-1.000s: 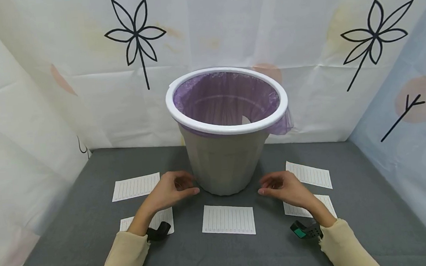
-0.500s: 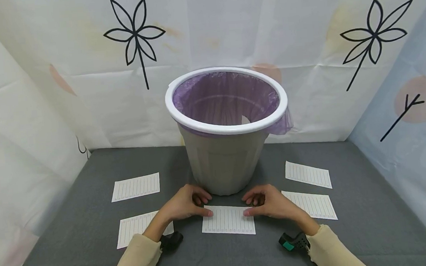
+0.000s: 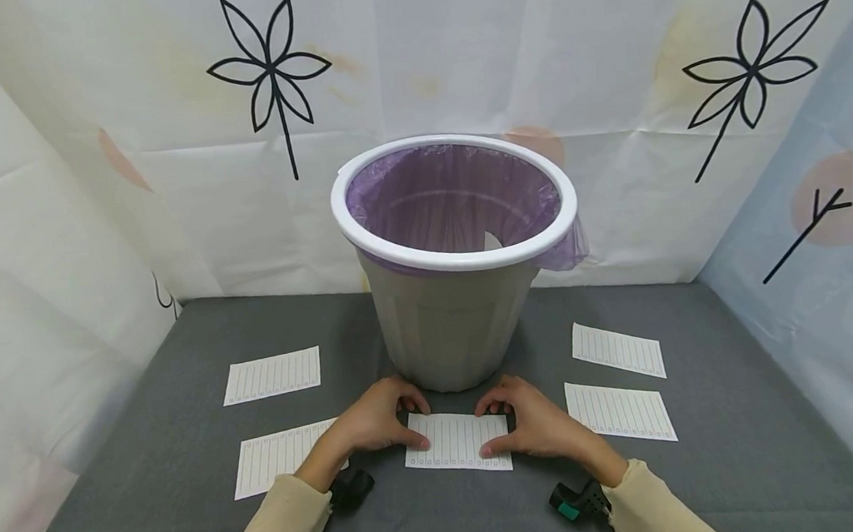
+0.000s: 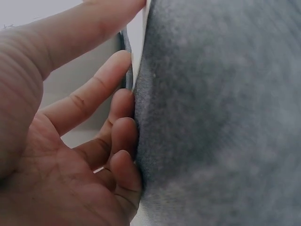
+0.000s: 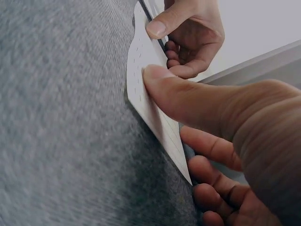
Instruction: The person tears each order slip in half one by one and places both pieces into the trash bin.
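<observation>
A white lined paper slip [image 3: 451,441] with a row of small printed boxes lies on the grey cloth in front of the waste bin. My left hand [image 3: 384,415] is at its left end, thumb resting on the paper and fingers by the far edge. At the right end, my right hand [image 3: 532,420] presses its thumb [image 5: 157,77] on the slip's top face. The right fingertips sit right at the paper's far edge, apart from the thumb. In the left wrist view the fingers [image 4: 124,134] touch the cloth beside the paper edge [image 4: 137,47].
Behind the slip stands a grey waste bin [image 3: 446,323] with a white rim and purple liner; something white shows inside. Two more slips lie at left, the upper slip [image 3: 272,376] and lower slip [image 3: 276,460]. On the right are an upper slip [image 3: 618,349] and lower slip [image 3: 620,411].
Both hands have come down from beside the bin's base and inward to the middle slip, thumbs now on its face. The slip and bin have stayed in place.
</observation>
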The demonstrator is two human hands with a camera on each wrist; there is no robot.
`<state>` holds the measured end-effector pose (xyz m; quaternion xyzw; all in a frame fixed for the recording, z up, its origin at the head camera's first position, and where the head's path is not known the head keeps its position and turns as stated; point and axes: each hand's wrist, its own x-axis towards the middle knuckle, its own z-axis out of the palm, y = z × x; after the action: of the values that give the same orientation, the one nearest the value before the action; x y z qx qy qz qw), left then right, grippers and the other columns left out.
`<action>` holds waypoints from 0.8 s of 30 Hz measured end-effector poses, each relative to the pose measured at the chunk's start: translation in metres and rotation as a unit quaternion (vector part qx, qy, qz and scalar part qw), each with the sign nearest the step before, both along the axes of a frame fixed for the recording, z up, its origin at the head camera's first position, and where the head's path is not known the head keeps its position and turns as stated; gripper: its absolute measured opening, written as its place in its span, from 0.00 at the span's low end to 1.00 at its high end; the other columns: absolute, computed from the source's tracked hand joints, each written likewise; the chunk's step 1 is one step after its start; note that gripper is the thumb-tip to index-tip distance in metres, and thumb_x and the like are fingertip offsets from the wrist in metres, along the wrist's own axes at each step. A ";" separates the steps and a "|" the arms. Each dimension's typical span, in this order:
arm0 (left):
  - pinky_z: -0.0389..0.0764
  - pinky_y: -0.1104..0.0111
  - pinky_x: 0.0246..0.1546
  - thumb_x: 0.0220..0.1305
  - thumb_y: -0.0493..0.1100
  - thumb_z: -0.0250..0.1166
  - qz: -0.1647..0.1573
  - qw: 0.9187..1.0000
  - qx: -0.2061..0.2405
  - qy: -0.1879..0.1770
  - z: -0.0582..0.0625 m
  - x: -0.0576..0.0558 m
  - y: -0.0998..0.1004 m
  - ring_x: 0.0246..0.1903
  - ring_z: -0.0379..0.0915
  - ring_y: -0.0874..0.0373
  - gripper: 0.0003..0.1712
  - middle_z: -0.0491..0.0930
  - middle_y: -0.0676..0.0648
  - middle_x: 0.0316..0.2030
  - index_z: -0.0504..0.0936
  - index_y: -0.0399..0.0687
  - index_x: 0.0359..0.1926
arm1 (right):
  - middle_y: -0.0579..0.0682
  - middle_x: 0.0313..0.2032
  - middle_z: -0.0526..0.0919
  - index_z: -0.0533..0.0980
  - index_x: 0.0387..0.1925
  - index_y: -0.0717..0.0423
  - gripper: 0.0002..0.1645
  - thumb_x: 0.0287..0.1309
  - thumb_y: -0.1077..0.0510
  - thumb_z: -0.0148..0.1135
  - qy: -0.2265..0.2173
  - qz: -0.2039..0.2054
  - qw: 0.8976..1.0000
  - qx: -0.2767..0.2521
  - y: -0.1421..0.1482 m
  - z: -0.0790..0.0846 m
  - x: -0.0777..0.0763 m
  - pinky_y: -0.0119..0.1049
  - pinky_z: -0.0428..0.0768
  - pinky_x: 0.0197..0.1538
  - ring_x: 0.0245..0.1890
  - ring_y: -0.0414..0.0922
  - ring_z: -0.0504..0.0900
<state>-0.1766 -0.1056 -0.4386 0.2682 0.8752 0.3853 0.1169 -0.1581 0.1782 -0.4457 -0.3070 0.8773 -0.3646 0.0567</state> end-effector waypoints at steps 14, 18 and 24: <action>0.74 0.70 0.31 0.51 0.31 0.78 -0.037 0.999 0.021 -0.008 0.005 0.005 0.007 0.28 0.70 0.62 0.13 0.77 0.53 0.28 0.83 0.42 0.37 | 0.44 0.39 0.74 0.82 0.45 0.50 0.24 0.47 0.48 0.82 0.003 0.001 1.000 0.017 -0.002 0.002 0.004 0.41 0.70 0.48 0.43 0.45 0.70; 0.74 0.70 0.29 0.56 0.31 0.74 -0.035 0.999 0.027 -0.012 0.005 0.005 0.008 0.27 0.71 0.63 0.08 0.78 0.55 0.27 0.85 0.44 0.36 | 0.44 0.39 0.75 0.82 0.45 0.50 0.23 0.49 0.48 0.81 0.002 0.001 1.000 0.015 -0.001 0.001 0.003 0.41 0.70 0.48 0.43 0.45 0.70; 0.74 0.71 0.27 0.59 0.32 0.73 -0.054 0.997 0.050 -0.028 0.003 0.003 0.006 0.25 0.70 0.65 0.06 0.79 0.57 0.26 0.84 0.46 0.32 | 0.44 0.37 0.78 0.82 0.41 0.52 0.11 0.60 0.52 0.73 -0.008 -0.003 1.000 -0.020 0.000 0.001 0.001 0.36 0.73 0.41 0.38 0.43 0.73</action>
<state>-0.1733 -0.1001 -0.4354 0.3098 0.8352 0.4293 0.1487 -0.1570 0.1782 -0.4449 -0.3024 0.8701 -0.3851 0.0561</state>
